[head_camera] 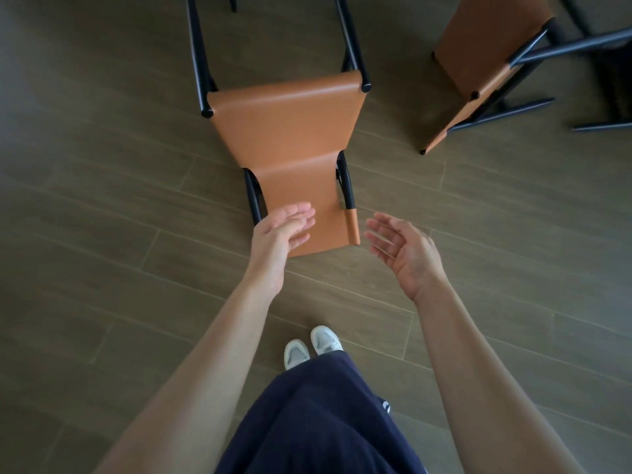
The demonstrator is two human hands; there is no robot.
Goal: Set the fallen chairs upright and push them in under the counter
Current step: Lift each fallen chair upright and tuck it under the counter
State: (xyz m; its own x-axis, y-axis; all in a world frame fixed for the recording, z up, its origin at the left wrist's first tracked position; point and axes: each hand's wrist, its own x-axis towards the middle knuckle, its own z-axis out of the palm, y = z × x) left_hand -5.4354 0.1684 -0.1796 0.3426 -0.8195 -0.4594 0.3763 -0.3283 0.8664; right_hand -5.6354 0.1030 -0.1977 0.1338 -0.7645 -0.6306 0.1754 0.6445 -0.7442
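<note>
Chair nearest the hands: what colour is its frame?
Black frame, with a tan-orange seat; clearest in the head view.

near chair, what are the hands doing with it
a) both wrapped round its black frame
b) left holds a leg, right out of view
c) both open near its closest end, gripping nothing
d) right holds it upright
c: the left hand and the right hand show straight, spread fingers closed on nothing, while the near chair lies on its back on the floor.

2 chairs (pixel 287 131) (pixel 478 53) lying (hands (pixel 280 230) (pixel 407 254) spread, perhaps touching).
</note>
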